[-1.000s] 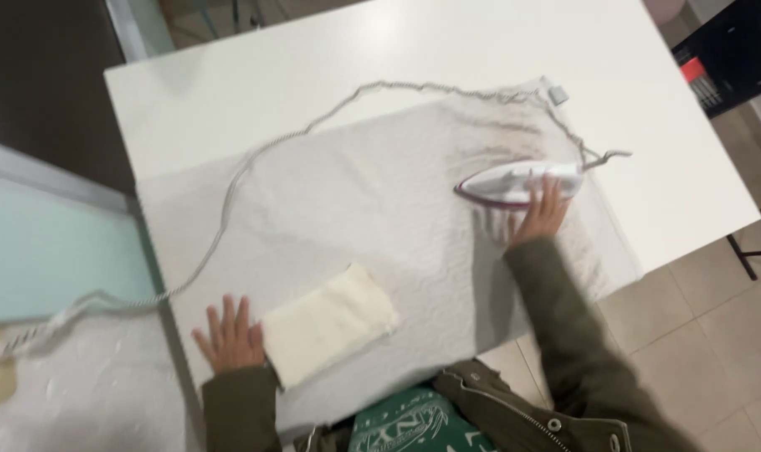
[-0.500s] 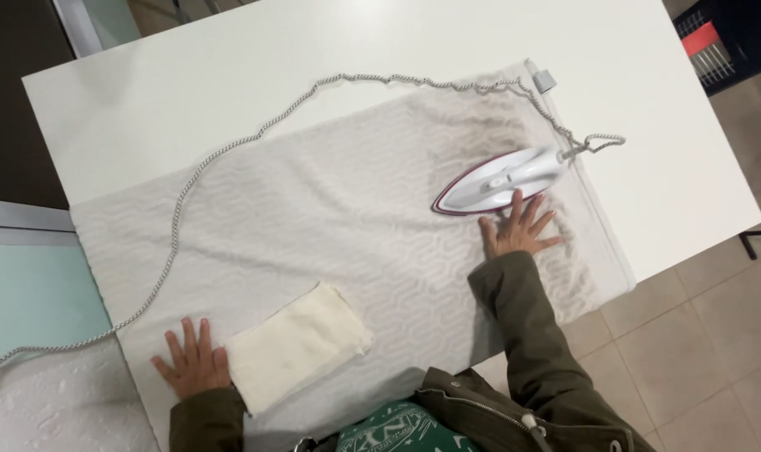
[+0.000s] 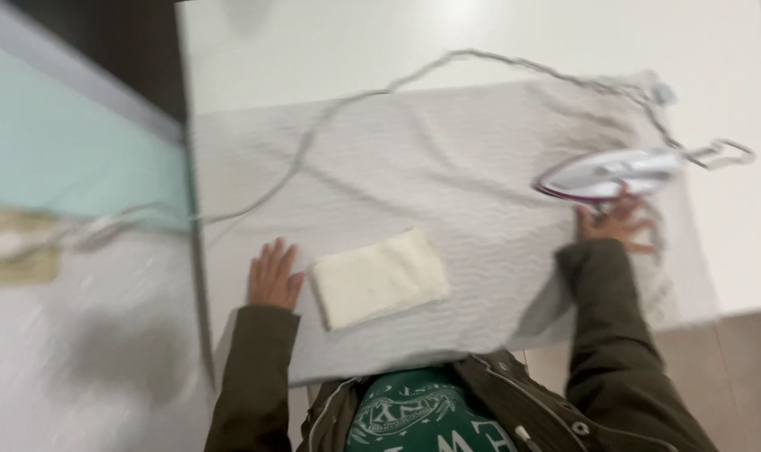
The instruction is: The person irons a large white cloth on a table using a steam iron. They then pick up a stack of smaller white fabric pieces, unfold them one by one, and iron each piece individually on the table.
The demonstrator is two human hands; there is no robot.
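Since half a second earlier, my view swung right while the steam iron (image 3: 608, 174) stayed at the table's right edge on the grey ironing cloth (image 3: 447, 167), my right hand (image 3: 616, 224) spread just beside its near side, gripping nothing. My left hand (image 3: 272, 274) lay flat, fingers together, touching the folded cream towel (image 3: 379, 278) near the front edge. I judged it best to keep that towel pinned and watch the trailing cord (image 3: 330, 125).
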